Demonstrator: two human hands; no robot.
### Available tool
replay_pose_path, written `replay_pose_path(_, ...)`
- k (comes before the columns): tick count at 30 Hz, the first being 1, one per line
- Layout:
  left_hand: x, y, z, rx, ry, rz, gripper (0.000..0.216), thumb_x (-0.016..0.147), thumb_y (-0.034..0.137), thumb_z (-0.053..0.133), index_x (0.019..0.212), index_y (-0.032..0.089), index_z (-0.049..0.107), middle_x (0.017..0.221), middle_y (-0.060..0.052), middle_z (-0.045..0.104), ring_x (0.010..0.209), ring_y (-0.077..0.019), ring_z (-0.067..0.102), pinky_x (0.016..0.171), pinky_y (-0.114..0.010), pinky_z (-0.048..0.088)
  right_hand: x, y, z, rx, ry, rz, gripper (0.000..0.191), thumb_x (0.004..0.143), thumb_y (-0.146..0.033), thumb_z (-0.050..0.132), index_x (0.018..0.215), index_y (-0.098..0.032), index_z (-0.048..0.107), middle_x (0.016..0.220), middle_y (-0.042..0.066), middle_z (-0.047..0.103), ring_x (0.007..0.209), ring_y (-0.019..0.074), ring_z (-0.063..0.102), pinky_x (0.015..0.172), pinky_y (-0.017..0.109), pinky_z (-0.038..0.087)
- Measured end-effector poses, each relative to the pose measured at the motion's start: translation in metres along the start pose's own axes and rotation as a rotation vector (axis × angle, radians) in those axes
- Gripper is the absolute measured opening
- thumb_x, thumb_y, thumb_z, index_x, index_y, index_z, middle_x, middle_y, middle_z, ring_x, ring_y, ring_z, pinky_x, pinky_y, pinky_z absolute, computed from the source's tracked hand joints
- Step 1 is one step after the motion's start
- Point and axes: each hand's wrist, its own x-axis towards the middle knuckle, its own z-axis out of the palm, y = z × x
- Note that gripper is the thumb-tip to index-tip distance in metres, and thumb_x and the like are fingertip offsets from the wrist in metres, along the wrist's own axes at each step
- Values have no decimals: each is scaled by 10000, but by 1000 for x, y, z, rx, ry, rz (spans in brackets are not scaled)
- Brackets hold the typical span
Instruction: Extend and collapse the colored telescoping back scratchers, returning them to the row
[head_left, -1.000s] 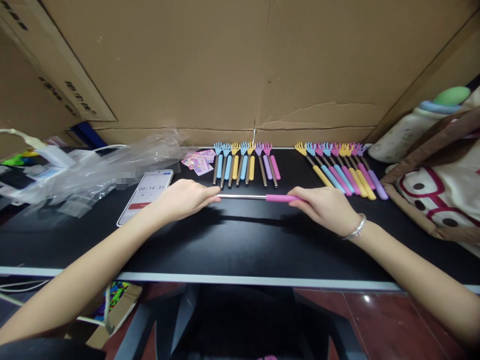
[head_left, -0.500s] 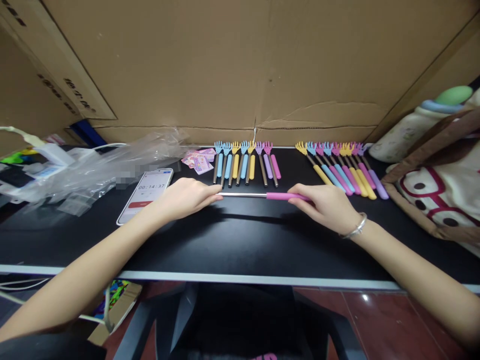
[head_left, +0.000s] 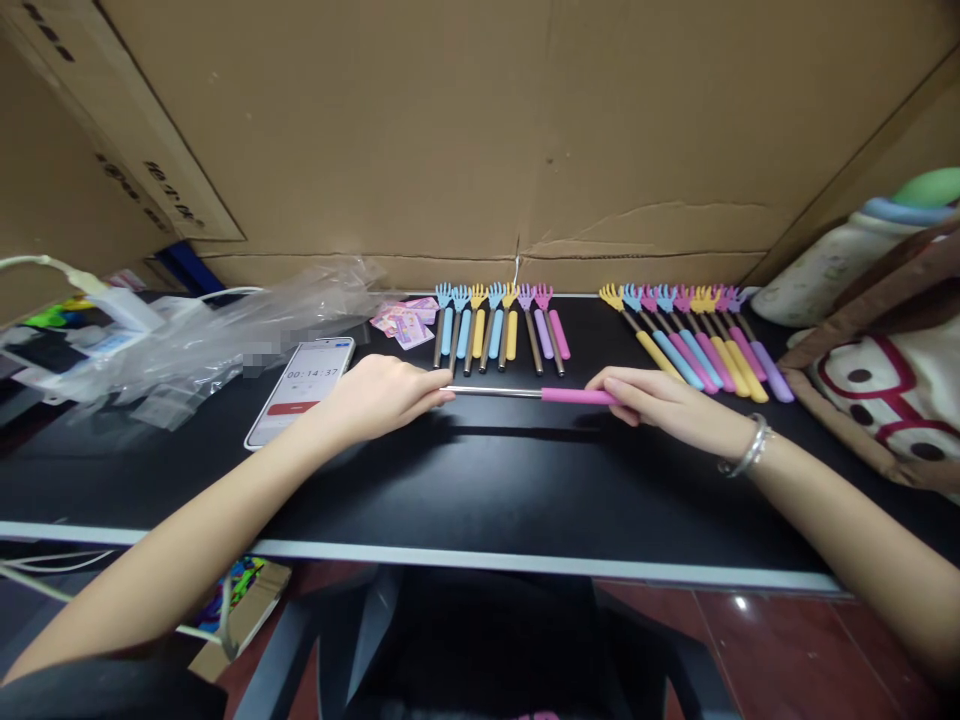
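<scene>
In the head view, a pink-handled back scratcher (head_left: 525,394) lies crosswise just above the black surface (head_left: 480,490), with its thin metal shaft drawn out long. The left hand (head_left: 382,395) is closed around its far end and hides the head. The right hand (head_left: 660,405) pinches the pink grip with narrowed fingers. Holding both ends likely keeps the slender shaft level and straight. Behind the scratcher's middle, a short row of scratchers (head_left: 499,330) lies side by side, claws pointing away. Behind its pink grip and to the right, a second row (head_left: 697,335) fans out at a slant. The two groups are well apart, which looks like a way of keeping them separate. To the left of the scratcher, just beside the left hand, a phone (head_left: 301,390) lies face up showing a timer, probably so it can be read at a glance. Behind the phone is a crumpled clear plastic bag (head_left: 225,330); I cannot tell what it holds. Small pink cards (head_left: 405,322) lie just beside the bag. Far right of the scratcher a fabric tote bag (head_left: 885,390) slumps on the surface, its inside hidden. Cardboard (head_left: 487,130) walls off the back.
</scene>
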Motion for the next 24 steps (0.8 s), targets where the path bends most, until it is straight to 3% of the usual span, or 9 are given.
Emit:
replay_pose_path(4,0,-2,0,9,57,-25,459,1034,466,242,879,217,594,718,-39,701,630,-199,653,508,-282,227,3,10,-2,108,-11,50,475,942,-613,397,716,-203,477,560,-44,417,490,94,363,474,256,307)
replay_pose_path(11,-1,-2,1,-45,67,-34,471,1030,473,253,861,211,607,741,-55,704,658,-221,658,516,-265,266,2,16,4,317,-43,148,452,909,-641,466,785,-206,469,493,-86,345,409,66,285,378,224,211)
replay_pose_path(24,-1,-4,4,-13,75,-8,445,1034,469,271,890,214,606,734,-49,710,653,-207,666,518,-268,240,5,14,7,346,-31,80,538,831,-712,533,881,-177,530,521,-94,344,446,58,292,410,224,206)
